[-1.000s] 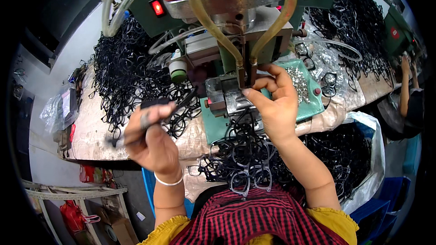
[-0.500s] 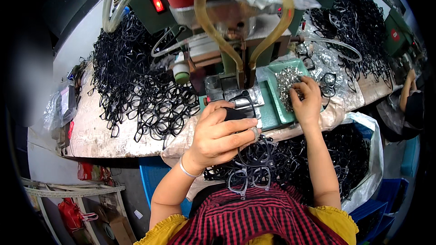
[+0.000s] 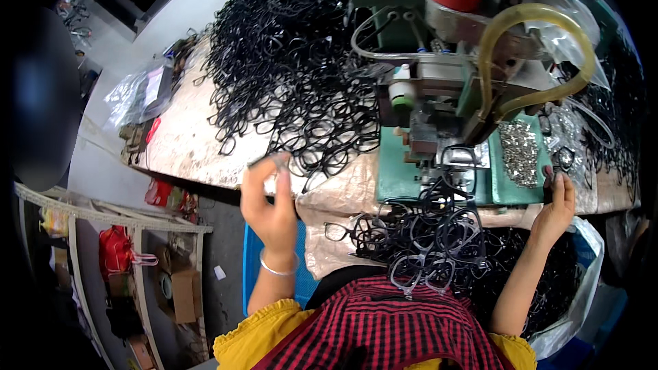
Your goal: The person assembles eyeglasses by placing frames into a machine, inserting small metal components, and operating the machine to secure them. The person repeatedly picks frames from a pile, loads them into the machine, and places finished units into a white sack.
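Black glasses frames (image 3: pixel 291 62) sprawl in a tangled heap across the table (image 3: pixel 188 140); silver parts (image 3: pixel 519 154) crowd a green tray (image 3: pixel 510 196)!

The workbench (image 3: pixel 185 147) carries a press (image 3: pixel 449 72); black eyeglass frames (image 3: pixel 274 48) lie heaped left of it, clear plastic (image 3: pixel 563 133) right.

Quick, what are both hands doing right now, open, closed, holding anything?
Left hand: fingers loosely curled; whether it holds anything cannot be told.
Right hand: beside the green rectangular tray of small silvery metal parts; grip cannot be told.
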### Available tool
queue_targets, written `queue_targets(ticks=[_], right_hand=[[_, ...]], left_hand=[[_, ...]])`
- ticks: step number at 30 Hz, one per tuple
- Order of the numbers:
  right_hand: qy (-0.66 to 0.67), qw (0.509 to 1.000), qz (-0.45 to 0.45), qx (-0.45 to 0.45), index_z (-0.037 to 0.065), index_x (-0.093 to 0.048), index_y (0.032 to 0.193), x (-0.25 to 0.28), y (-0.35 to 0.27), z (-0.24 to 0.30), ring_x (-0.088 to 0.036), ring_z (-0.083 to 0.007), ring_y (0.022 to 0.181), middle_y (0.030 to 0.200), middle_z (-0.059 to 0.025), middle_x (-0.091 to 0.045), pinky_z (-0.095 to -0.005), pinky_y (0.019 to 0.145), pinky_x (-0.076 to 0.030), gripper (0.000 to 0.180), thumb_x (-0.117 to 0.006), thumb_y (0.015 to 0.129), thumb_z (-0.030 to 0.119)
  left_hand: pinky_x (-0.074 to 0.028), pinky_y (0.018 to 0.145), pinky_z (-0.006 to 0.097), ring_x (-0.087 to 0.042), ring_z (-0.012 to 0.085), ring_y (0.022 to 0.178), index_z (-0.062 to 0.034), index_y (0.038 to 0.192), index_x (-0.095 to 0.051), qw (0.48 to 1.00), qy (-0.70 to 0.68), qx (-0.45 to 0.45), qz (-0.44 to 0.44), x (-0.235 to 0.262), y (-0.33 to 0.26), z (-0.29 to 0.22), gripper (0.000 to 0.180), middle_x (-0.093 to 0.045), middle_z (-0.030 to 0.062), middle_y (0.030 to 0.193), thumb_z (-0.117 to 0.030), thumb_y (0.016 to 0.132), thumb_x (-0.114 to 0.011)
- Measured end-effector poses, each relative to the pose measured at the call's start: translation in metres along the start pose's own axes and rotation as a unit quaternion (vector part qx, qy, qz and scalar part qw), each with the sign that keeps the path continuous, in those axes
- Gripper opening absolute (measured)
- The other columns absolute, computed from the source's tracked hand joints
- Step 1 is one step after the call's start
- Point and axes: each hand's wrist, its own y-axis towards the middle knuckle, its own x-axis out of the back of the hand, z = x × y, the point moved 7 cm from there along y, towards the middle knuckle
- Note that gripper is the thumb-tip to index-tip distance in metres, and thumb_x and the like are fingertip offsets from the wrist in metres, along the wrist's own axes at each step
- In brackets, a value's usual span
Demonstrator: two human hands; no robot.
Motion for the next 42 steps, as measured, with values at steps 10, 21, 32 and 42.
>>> queue_targets(ticks=[10,21,32,42], right_hand=[[-0.047,0.988,0.132,0.056,0.0,-0.072,0.105,-0.127,-0.015,0.014,-0.063,-0.0112,0.092,0.1,-0.004,-0.071,-0.0237,0.086,-0.047,0.017,-0.069,0.089,0.007],[-0.291,0.947,0.042,0.127,-0.001,-0.071,0.098,-0.005,-0.052,0.048,-0.063,-0.0165,0.097,0.098,-0.0055,-0.07,-0.0302,0.092,-0.047,0.014,-0.069,0.084,0.0],[0.032,0.966,0.242,0.081,-0.004,-0.06,0.111,-0.175,-0.084,0.093,-0.064,-0.0118,0.091,0.097,-0.006,-0.067,-0.0249,0.085,-0.049,0.033,-0.071,0.081,-0.002],[0.145,0.951,0.27,-0.04,-0.004,-0.051,0.123,-0.188,-0.1,0.101,-0.063,-0.0113,0.095,0.098,-0.0077,-0.069,-0.0257,0.09,-0.047,0.045,-0.07,0.083,0.0]], left_hand=[[-0.05,0.075,0.044,-0.063,0.0341,0.088,-0.0076,0.085,-0.071,0.913,0.265,-0.043,0.308,-0.085,-0.009,0.066,0.008,-0.063,0.0112,0.089,-0.007,0.077,-0.07],[-0.044,0.05,0.023,-0.055,0.0065,0.06,-0.0004,0.097,-0.066,0.95,-0.049,0.239,0.195,-0.045,0.025,0.097,0.009,-0.06,0.0004,0.078,-0.001,0.088,-0.067],[-0.048,0.064,0.047,-0.06,0.0389,0.075,-0.0086,0.093,-0.063,0.949,0.243,-0.036,0.198,-0.102,-0.012,0.09,0.011,-0.056,0.0157,0.093,-0.017,0.088,-0.067],[-0.055,0.087,0.035,-0.063,0.0197,0.096,0.0009,0.119,-0.056,0.943,-0.33,-0.024,-0.028,-0.063,0.027,-0.029,0.021,-0.064,0.0137,0.11,-0.002,0.102,-0.045]])
